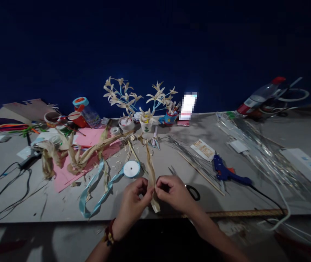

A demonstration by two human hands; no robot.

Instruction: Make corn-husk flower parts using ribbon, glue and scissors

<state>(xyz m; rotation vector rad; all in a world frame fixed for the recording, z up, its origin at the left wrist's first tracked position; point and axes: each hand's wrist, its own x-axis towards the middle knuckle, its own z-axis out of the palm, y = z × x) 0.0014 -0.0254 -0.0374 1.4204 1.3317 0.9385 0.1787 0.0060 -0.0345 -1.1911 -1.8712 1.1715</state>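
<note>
A long, pale strip of dried corn husk [150, 165] stands between my hands near the table's front edge. My left hand [135, 196] pinches its left side low down, with thumb and fingers closed. From the other side my right hand [175, 192] pinches the same strip by its edge. The lower end of the husk hangs out below my fingers. Partly hidden behind my right hand lie scissors with a black handle [193, 193]. A white spool [131, 169] with light blue ribbon [100, 205] is just beyond my left hand.
Husks [75, 163] lie over pink paper [62, 178] at left. Husk flowers [122, 96] stand in small pots at the back. To the right are wires [184, 153], a wooden stick [201, 173], a blue glue gun [228, 174] with its cord, and a power strip [308, 167].
</note>
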